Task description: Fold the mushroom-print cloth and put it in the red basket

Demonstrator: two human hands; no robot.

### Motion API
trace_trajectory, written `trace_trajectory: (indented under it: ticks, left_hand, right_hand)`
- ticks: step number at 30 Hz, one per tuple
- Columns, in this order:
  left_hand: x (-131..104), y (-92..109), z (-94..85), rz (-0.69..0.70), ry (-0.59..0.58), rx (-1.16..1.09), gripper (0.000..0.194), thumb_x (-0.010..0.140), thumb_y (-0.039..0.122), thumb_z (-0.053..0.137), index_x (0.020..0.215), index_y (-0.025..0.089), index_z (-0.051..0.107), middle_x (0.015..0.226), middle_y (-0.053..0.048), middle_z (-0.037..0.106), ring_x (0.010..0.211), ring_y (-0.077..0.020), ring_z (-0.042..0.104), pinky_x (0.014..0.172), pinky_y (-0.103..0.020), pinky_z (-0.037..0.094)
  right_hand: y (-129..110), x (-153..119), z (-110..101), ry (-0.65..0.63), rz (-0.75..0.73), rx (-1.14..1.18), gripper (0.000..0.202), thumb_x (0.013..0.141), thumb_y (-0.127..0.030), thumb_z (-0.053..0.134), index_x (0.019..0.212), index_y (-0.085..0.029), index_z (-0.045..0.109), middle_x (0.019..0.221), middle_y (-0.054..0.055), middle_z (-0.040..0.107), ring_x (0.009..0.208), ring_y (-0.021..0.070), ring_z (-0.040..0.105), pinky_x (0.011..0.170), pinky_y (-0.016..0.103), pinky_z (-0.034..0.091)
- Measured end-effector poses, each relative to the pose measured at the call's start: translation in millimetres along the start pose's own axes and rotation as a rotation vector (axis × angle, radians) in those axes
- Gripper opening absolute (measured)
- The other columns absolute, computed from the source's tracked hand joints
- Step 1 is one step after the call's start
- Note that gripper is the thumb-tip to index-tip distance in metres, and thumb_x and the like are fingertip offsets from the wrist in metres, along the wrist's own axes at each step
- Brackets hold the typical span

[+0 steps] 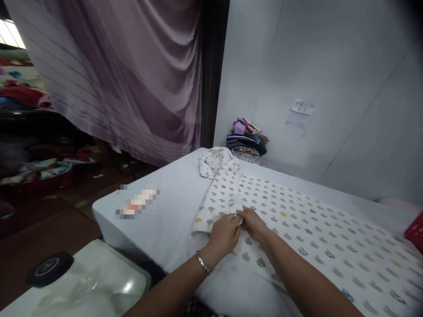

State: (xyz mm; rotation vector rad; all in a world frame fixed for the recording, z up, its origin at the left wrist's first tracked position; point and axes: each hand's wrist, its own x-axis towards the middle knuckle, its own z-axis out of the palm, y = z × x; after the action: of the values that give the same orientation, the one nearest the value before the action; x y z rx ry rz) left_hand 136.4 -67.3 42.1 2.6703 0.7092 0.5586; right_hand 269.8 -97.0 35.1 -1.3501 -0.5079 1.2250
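Note:
A white cloth (280, 211) printed with grey and coloured shapes lies along the white-covered table in front of me. Its left part is folded over, with an edge band running down toward my fingers. My left hand (225, 232), with a silver bracelet at the wrist, is closed on this edge. Right against it, my right hand (253, 222) pinches the same cloth, fingertips touching those of the left. What lies between the fingertips is partly hidden. At the cloth's far end is a bunched white piece with small dark prints (214, 160).
Folded clothes (246, 141) are stacked at the table's far end by the white wall. A pixelated patch (138, 202) covers something on the table's left. A clear-lidded case (95, 281) stands at lower left, a purple curtain (142, 79) hangs behind, and something red (414, 233) sits far right.

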Motion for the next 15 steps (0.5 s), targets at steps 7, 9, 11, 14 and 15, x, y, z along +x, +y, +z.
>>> trace_trajectory:
  ticks: [7, 9, 11, 14, 15]
  left_hand:
    - [-1.0, -19.8, -16.9, 0.071, 0.25, -0.1, 0.026, 0.089, 0.03, 0.041, 0.102, 0.022, 0.061, 0.102, -0.004, 0.064, 0.097, -0.017, 0.057, 0.088, -0.03, 0.045]
    - [0.7, -23.2, -17.5, 0.067, 0.26, -0.118, 0.028, 0.089, 0.034, 0.04, 0.101, 0.022, 0.062, 0.103, -0.004, 0.064, 0.098, -0.0173, 0.057, 0.088, -0.029, 0.046]
    - [3.9, -23.2, -16.2, 0.053, 0.229, -0.13, 0.03, 0.088, 0.038, 0.039, 0.1, 0.023, 0.062, 0.104, -0.004, 0.064, 0.098, -0.018, 0.058, 0.085, -0.029, 0.047]
    - [11.0, -16.7, -12.2, 0.049, 0.16, -0.132, 0.034, 0.086, 0.044, 0.038, 0.098, 0.024, 0.063, 0.104, -0.003, 0.065, 0.095, -0.0192, 0.059, 0.079, -0.027, 0.05]
    - [13.7, -13.4, -10.4, 0.058, 0.144, -0.131, 0.034, 0.085, 0.045, 0.038, 0.098, 0.025, 0.063, 0.104, -0.002, 0.065, 0.094, -0.0195, 0.06, 0.077, -0.027, 0.051]
  right_hand:
    - [-36.2, 10.2, -55.3, 0.169, -0.062, 0.173, 0.022, 0.071, -0.009, 0.052, 0.09, -0.018, 0.056, 0.074, 0.003, 0.066, 0.065, 0.0157, 0.061, 0.057, 0.025, 0.049]
    - [-48.9, 5.1, -86.9, 0.266, -0.089, 0.224, 0.022, 0.073, -0.008, 0.051, 0.091, -0.018, 0.055, 0.073, 0.003, 0.065, 0.065, 0.0154, 0.062, 0.059, 0.025, 0.05]
    - [-60.2, -6.6, -124.6, 0.378, -0.11, 0.263, 0.018, 0.074, -0.009, 0.051, 0.09, -0.017, 0.055, 0.068, 0.002, 0.064, 0.062, 0.0154, 0.061, 0.058, 0.025, 0.05]
    - [-76.9, -42.7, -189.2, 0.548, -0.144, 0.293, 0.011, 0.076, -0.011, 0.05, 0.085, -0.014, 0.055, 0.063, 0.004, 0.063, 0.058, 0.0163, 0.061, 0.058, 0.027, 0.051]
    - [-83.2, -60.7, -211.9, 0.601, -0.16, 0.294, 0.01, 0.076, -0.011, 0.049, 0.083, -0.013, 0.055, 0.062, 0.005, 0.062, 0.058, 0.0169, 0.061, 0.058, 0.028, 0.051]
